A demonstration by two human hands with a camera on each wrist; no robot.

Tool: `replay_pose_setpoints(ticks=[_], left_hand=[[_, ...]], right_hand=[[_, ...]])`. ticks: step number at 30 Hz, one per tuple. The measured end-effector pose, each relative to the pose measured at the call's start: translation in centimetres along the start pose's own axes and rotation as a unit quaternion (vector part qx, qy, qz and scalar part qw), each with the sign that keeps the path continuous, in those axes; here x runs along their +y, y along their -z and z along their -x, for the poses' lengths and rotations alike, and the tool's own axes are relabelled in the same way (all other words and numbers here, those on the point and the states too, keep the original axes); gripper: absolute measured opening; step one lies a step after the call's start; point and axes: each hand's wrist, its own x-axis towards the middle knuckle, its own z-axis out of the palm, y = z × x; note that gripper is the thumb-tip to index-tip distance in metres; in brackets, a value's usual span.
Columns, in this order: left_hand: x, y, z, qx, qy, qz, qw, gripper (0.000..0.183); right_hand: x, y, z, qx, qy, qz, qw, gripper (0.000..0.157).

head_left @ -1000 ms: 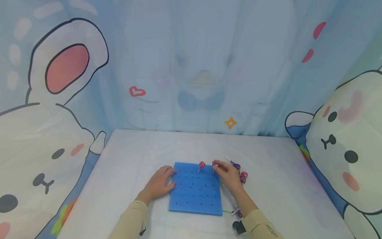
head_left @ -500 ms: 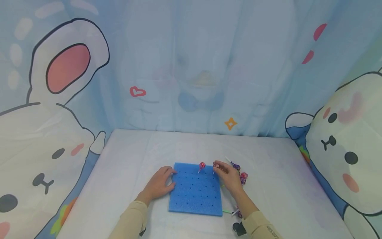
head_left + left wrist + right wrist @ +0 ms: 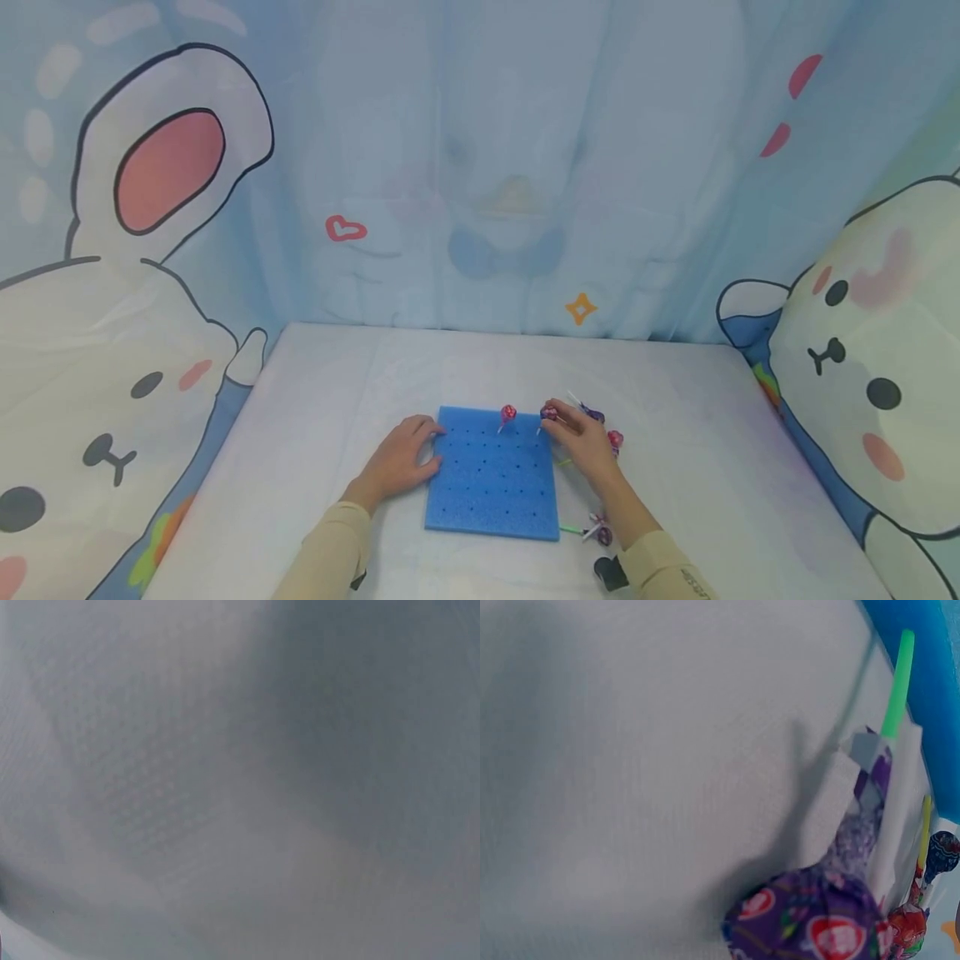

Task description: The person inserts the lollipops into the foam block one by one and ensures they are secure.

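Observation:
A blue foam board with rows of small holes lies on the white table. My left hand rests at its left edge, fingers and thumb touching the rim. One red lollipop stands in the back row. Near the back right corner, my right hand pinches a dark, purplish lollipop by its wrapped head; its white stick points down at the board. Whether that stick sits in a hole is too small to tell. The left wrist view shows only blurred grey.
Loose lollipops lie right of the board: a purple one with a green stick, a red one and a dark blue one. Another group lies near the right forearm. A cartoon-printed curtain hangs behind the table.
My right hand has shifted slightly right, and the head of the lollipop at its fingertips has moved right with it, showing more. The left hand and board stay put.

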Motion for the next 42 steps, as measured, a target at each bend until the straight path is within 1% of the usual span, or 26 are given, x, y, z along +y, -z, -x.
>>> replay_pose_setpoints(ticks=[4,10,15,16,19,21,26,31,36,42], left_hand=[[-0.1,0.0,-0.1,0.002,-0.001,-0.001,1.0,0.041],[0.0,0.0,-0.1,-0.005,0.002,-0.001,1.0,0.041],[0.1,0.0,0.0,-0.001,0.002,-0.001,1.0,0.04],[0.1,-0.1,-0.1,-0.003,0.004,-0.003,1.0,0.04],[0.0,-0.1,-0.1,-0.004,0.005,-0.004,1.0,0.04],[-0.1,-0.2,-0.1,-0.005,0.006,-0.005,1.0,0.04],[-0.1,-0.3,-0.1,-0.004,0.005,-0.004,1.0,0.04],[-0.1,-0.3,-0.1,-0.002,0.007,-0.001,1.0,0.04],[0.1,-0.1,-0.1,-0.004,0.01,0.005,0.9999,0.04],[0.1,-0.1,0.0,-0.004,0.01,0.009,0.9999,0.04]], right_hand=[[0.2,0.2,0.0,-0.001,0.015,-0.004,1.0,0.059],[0.4,0.7,-0.1,-0.002,0.006,-0.011,1.0,0.059],[0.2,1.8,-0.2,0.007,0.001,-0.011,1.0,0.06],[0.2,2.1,-0.2,0.011,0.001,-0.005,1.0,0.06],[0.4,3.1,-0.2,0.041,-0.007,0.013,0.999,0.057],[0.6,3.8,-0.1,0.06,-0.019,0.023,0.998,0.054],[1.6,5.4,0.3,0.104,-0.058,0.041,0.992,0.05],[2.6,6.4,0.4,0.135,-0.07,0.067,0.986,0.048],[3.4,7.1,0.4,0.146,-0.07,0.092,0.983,0.047],[4.3,7.2,0.5,0.133,-0.103,0.122,0.978,0.047]])
